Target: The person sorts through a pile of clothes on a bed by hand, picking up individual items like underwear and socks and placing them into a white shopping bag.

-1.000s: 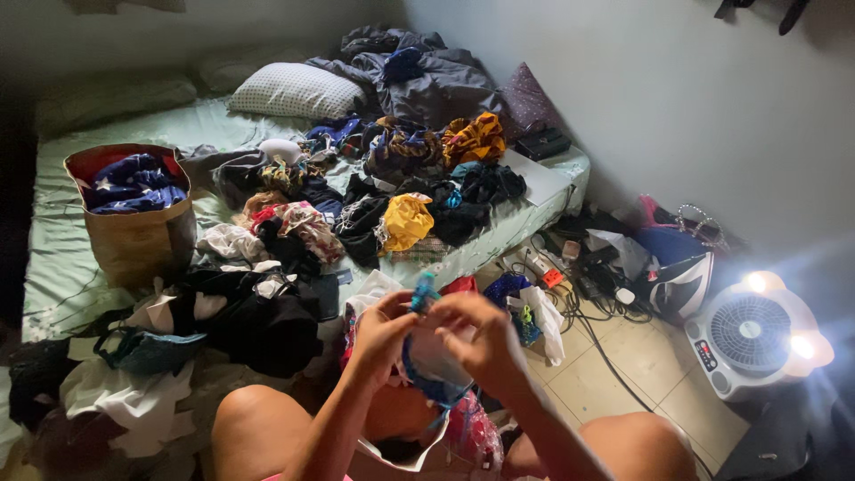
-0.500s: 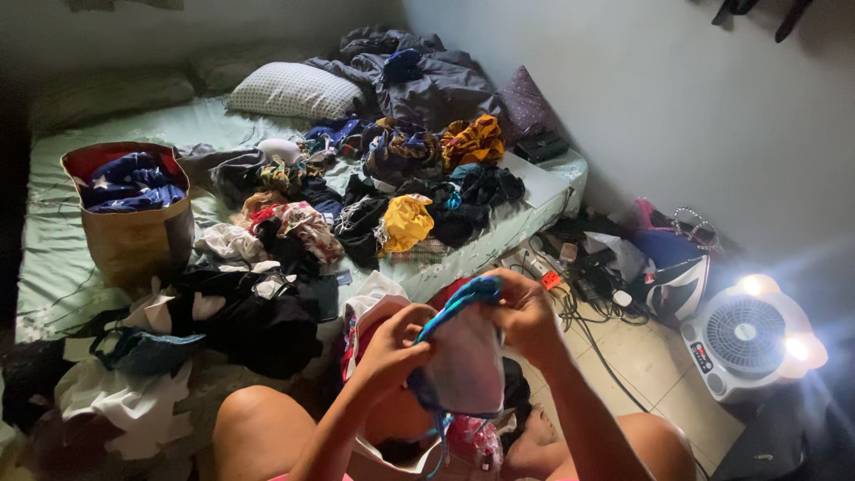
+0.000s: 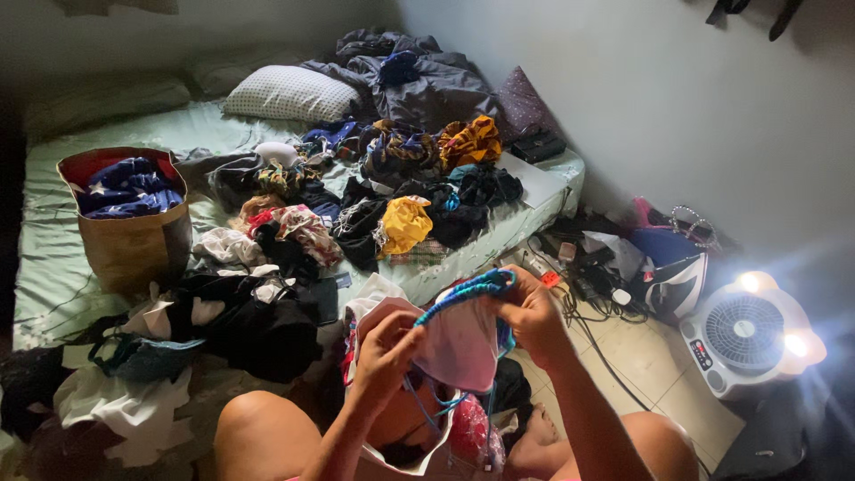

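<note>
Pink garment (image 3: 461,343) with blue trim gripped by left hand (image 3: 385,349) and right hand (image 3: 527,309)

Left hand (image 3: 385,343) and right hand (image 3: 527,312) gripping small pink garment with blue trim (image 3: 463,331) stretched between them. White bag (image 3: 419,459) just below hands. Mattress (image 3: 53,267) piled with clothes beyond them. White fan (image 3: 744,343) off right of right hand.

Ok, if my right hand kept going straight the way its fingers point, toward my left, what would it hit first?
Probably your left hand. The right hand pinches the blue-edged pink garment, fingers pointing left and slightly down across it, and the left hand grips the same cloth on that line. Depth between them is unclear.
</note>
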